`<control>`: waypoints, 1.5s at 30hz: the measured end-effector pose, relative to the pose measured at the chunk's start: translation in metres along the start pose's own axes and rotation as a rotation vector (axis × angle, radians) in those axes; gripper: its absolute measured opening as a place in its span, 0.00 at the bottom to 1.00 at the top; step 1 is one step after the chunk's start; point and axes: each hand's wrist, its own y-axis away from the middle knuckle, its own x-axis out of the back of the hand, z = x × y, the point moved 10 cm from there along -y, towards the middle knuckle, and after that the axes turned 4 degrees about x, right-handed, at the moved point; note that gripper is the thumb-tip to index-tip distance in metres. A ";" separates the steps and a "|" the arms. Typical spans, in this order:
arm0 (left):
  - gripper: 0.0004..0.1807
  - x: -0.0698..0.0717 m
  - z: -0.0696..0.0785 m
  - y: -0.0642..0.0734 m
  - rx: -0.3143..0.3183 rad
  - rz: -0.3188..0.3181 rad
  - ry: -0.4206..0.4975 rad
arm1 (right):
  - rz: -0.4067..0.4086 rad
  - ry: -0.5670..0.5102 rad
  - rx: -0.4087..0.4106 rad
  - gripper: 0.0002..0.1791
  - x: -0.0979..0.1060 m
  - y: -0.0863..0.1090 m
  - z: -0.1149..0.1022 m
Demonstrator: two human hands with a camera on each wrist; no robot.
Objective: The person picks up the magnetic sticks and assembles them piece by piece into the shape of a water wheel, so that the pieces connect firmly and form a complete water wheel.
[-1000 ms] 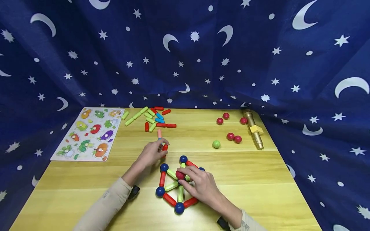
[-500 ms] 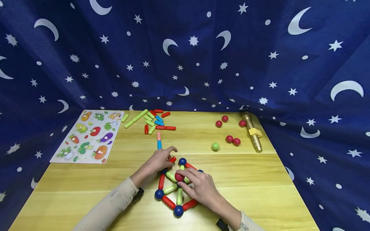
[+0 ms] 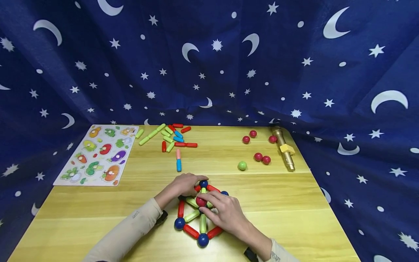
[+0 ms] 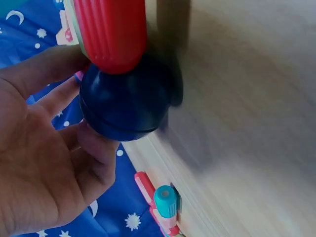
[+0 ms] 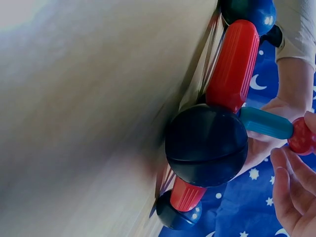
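Observation:
On the table lies a wheel-shaped frame of magnetic building pieces: dark blue balls [image 3: 203, 240] joined by red rods [image 3: 191, 231], with lime rods [image 3: 203, 222] as spokes. At its upper left, my left hand [image 3: 184, 185] holds a red rod [image 3: 197, 188], its index finger reaching to the far blue ball [image 3: 203, 183]. In the left wrist view its fingers lie close against a blue ball [image 4: 123, 103]. My right hand [image 3: 227, 211] pinches a red ball [image 3: 201, 201] above the frame's middle. Below that ball, the right wrist view shows a blue rod [image 5: 269, 122].
A blue-and-pink rod pair [image 3: 178, 160] lies beyond my left hand. Loose rods [image 3: 167, 139] and a vegetable puzzle board [image 3: 95, 156] are at the back left. Red balls [image 3: 258, 157], a green ball [image 3: 242, 166] and a brass-coloured bolt with a yellow nut [image 3: 287, 149] are at the right.
My left hand has brought the red rod right and toward me, into the ring between two blue balls. The right hand has stayed in place, pinching the red ball.

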 end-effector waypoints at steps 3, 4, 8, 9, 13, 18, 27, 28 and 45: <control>0.33 0.001 -0.002 -0.002 0.023 -0.018 0.016 | 0.003 0.001 0.007 0.19 0.000 -0.001 -0.001; 0.34 0.001 -0.003 -0.002 0.032 -0.025 0.020 | 0.006 -0.003 0.010 0.19 -0.001 -0.001 -0.001; 0.36 0.002 -0.007 -0.005 0.062 -0.046 0.023 | 0.011 -0.021 0.016 0.18 -0.001 -0.002 0.000; 0.36 0.003 -0.008 -0.005 0.066 -0.049 0.026 | 0.012 -0.023 0.017 0.18 -0.002 -0.002 0.000; 0.36 0.003 -0.013 -0.006 0.073 -0.054 0.046 | 0.008 -0.017 0.022 0.17 -0.003 -0.004 -0.001; 0.34 0.004 -0.023 -0.007 0.086 -0.033 0.135 | -0.001 -0.007 0.016 0.17 -0.002 -0.007 0.001; 0.26 0.011 -0.038 -0.008 0.128 0.159 0.246 | 0.003 0.037 -0.101 0.19 0.002 -0.013 0.023; 0.26 0.010 -0.039 -0.009 0.133 0.178 0.252 | -0.001 0.039 -0.115 0.19 0.001 -0.013 0.025; 0.28 0.011 -0.043 -0.016 0.120 0.232 0.257 | 0.048 0.017 -0.213 0.20 0.005 -0.015 0.047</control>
